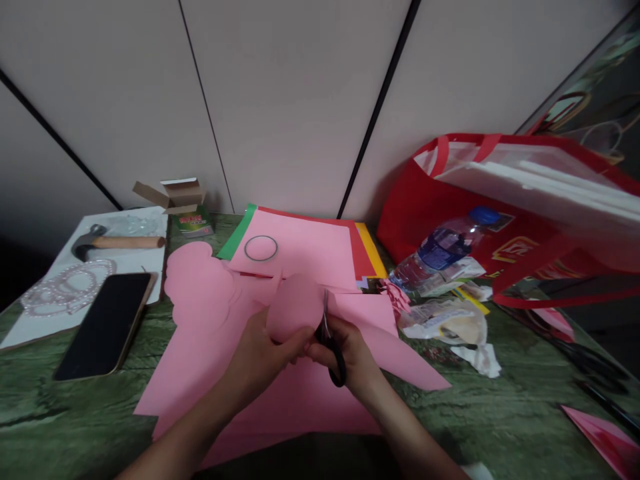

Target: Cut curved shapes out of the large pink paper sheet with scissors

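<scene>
Between the fingers of my left hand (265, 343) is a rounded piece of pink paper (295, 303), raised above the sheets. My right hand (350, 350) grips black-handled scissors (336, 363), their blades pointing up along the right edge of that piece. Pink paper sheets (300, 407) lie spread under both hands. On their left rests a stack of cut pink shapes with scalloped edges (200, 287). A thin ring (261, 248) sits on a pink sheet behind my hands, over green, red and yellow paper.
At left are a phone (107, 327), a hammer (120, 243), bead strings (70, 287) and an open small box (193, 217). To the right stand a red bag (450, 193) and a tilted water bottle (440, 247). Scraps (450, 323) and another black-handled scissors (595, 363) lie nearby.
</scene>
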Motion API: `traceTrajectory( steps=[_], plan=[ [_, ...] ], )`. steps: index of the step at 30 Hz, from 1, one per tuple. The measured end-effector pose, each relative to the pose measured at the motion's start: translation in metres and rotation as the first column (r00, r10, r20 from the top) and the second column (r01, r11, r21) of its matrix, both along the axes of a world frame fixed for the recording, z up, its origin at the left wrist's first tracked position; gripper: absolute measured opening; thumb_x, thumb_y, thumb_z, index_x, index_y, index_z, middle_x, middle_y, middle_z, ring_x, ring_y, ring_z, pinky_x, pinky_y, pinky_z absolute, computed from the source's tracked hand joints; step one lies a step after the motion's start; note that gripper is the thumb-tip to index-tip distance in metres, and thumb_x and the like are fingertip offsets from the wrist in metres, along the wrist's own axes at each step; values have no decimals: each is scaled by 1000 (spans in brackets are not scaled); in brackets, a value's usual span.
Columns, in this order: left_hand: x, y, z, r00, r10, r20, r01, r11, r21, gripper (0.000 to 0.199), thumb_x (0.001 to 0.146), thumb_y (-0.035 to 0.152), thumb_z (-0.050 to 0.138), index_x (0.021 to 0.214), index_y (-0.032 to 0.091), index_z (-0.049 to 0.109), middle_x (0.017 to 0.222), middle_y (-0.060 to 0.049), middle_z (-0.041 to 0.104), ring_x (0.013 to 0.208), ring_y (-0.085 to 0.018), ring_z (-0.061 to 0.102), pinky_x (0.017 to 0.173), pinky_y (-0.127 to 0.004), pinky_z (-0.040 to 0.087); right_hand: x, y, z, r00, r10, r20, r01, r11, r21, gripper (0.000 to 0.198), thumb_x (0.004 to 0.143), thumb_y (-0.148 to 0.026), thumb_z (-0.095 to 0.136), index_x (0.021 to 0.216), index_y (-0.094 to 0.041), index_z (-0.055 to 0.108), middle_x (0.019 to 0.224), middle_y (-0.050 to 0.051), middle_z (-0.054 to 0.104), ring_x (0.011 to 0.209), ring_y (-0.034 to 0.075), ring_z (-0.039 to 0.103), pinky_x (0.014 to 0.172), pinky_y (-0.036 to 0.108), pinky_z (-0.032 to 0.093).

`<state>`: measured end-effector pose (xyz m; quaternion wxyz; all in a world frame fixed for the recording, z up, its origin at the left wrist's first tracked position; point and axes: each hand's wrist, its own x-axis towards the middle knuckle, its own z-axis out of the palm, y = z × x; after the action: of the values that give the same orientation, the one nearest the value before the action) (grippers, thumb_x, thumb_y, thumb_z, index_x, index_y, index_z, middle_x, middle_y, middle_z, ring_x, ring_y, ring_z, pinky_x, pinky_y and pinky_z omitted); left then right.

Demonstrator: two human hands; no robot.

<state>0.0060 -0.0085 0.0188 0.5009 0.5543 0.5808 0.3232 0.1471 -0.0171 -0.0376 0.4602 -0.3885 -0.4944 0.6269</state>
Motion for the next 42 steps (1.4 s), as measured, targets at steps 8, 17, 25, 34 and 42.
traceTrajectory(
  steps=[8,17,25,34,42],
  plan=[
    [0,1,-1,1000,-4,-1,4,1000,-19,10,68,22,62,63,15,57,42,4,55,40,-9,51,37,-17,40,-4,-1,7,999,-21,-33,20,1000,-20,27,65,-39,70,72,-18,55,59,-3,53,51,11,47,52,25,41],
    [0,0,1,1000,-11,19,11,1000,-8,12,68,20,62,59,15,56,42,4,55,39,-8,50,37,-16,39,-2,0,1,998,-25,53,26,1000,-8,24,66,-38,67,70,-18,56,59,-2,55,50,11,47,50,25,39],
    [-1,1,6,999,-39,37,40,999,-19,16,68,22,59,54,14,58,43,3,55,40,-9,51,37,-18,40,-1,-1,1,998,-47,41,49,998,-32,20,65,-33,67,68,-17,55,57,-2,54,50,11,47,46,23,37],
    [-1,1,8,997,-49,51,50,999,-14,17,68,23,59,52,15,58,43,2,56,40,-9,51,38,-18,40,0,-1,-1,999,-37,39,38,999,-17,20,67,-33,66,66,-17,55,53,-3,54,46,10,47,44,23,39],
    [-2,0,8,998,-44,41,45,999,-18,18,67,23,60,51,14,57,42,3,55,40,-10,50,38,-18,40,0,-1,2,998,-31,61,32,999,-21,22,67,-34,66,65,-16,55,50,-4,52,44,10,48,43,23,40]
  ],
)
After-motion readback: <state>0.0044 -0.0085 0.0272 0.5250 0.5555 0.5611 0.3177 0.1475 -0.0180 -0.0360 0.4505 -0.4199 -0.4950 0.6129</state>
